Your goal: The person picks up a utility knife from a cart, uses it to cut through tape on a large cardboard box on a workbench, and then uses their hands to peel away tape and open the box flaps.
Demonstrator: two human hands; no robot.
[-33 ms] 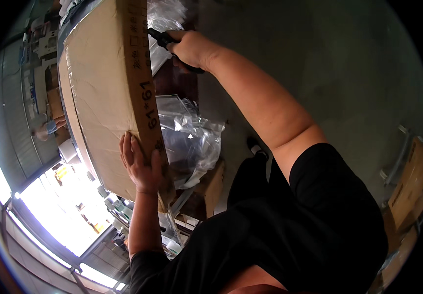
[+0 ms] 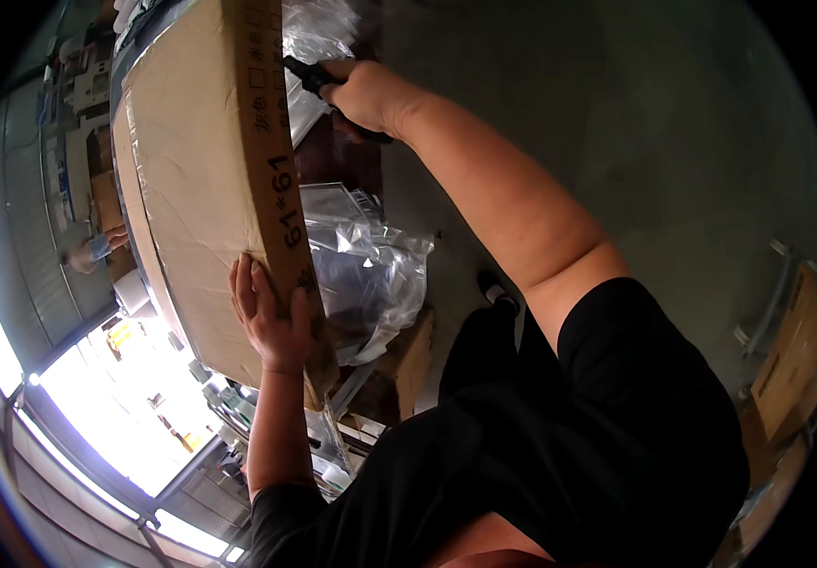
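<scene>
A large tan cardboard box (image 2: 186,180) stands in front of me, with dark printing along its narrow side. My left hand (image 2: 274,317) rests over the box's near edge, fingers stretched out along the broad face and thumb against the printed side. Farther off, beside the box's far part, my right hand (image 2: 370,95) is closed round a black hand tool (image 2: 309,73) with a grip. The tool's front end points at the printed side; whether it touches the cardboard I cannot tell, nor exactly what kind it is.
Crumpled clear plastic (image 2: 370,275) lies right of the box, and more plastic sheeting (image 2: 318,38) at the far end. A smaller carton (image 2: 415,360) stands below. Flattened cardboard (image 2: 791,350) leans at the far right. Another person's arm (image 2: 110,241) shows at the left.
</scene>
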